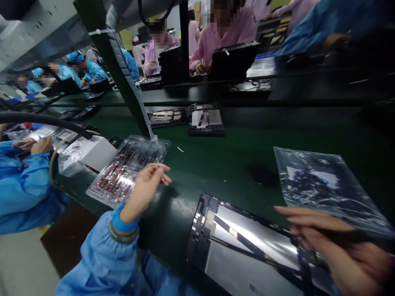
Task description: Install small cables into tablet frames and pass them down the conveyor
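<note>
Bench record: one opened device between my two hands

The opened device [243,242] lies at bottom centre-right of the frame, internals up. My left hand [151,181], left of centre, is nearest the clear parts tray [140,148]; thumb and fingers are drawn together, but I cannot tell whether they pinch anything. My right hand [336,246], lower right, is blurred, fingers extended; its grip I cannot tell. It hides the device's right end and overlaps the clear bag [321,181].

Surroundings: one green post [123,70] stands at upper left-centre, blocking some of the bench behind. One white box [98,152] sits left of the tray.

Counts: one tray, one bag, two more opened devices [206,119] at upper centre. Tray pieces: too crowded to count.
</note>
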Demonstrator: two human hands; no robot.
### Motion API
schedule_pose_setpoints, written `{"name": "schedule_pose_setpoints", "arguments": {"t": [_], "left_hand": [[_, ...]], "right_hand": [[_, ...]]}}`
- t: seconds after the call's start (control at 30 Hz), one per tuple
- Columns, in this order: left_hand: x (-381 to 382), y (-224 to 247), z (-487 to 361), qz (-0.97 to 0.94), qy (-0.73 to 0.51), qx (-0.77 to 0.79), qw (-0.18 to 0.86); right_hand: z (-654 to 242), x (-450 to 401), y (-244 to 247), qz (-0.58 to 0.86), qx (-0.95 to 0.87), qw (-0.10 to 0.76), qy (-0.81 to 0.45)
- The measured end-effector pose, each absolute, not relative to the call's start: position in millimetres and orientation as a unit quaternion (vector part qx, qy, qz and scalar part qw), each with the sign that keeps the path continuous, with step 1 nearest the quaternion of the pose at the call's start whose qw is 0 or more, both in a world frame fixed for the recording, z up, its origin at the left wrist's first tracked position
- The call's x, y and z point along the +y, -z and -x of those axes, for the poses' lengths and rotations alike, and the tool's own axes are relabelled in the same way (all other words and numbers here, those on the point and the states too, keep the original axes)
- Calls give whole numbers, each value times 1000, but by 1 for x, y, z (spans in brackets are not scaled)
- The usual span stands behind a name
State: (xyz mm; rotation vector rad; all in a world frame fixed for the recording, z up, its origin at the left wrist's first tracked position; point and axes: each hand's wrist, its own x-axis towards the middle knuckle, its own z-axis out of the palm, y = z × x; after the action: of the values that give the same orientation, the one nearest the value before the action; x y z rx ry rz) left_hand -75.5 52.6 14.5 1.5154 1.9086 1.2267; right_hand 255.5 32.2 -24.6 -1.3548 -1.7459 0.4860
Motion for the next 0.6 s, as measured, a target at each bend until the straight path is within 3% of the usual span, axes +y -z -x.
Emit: {"name": "schedule_pose_setpoints", "arguments": {"t": [0.13,0.2,0.4,0.6], "left_hand": [[43,-7,4,-502,-385,527,568],[40,-7,-17,-487,-355,487,633],[33,-3,-39,-556,-375,515,534],[31,5,-37,-556,-396,532,502]], "right_hand": [[-224,28,-1,421,-812,384,-131],[-210,29,-7,387,-834,384,-85],[-194,30,-2,388,-840,377,27],[-198,31,0,432,-827,359,17]]}}
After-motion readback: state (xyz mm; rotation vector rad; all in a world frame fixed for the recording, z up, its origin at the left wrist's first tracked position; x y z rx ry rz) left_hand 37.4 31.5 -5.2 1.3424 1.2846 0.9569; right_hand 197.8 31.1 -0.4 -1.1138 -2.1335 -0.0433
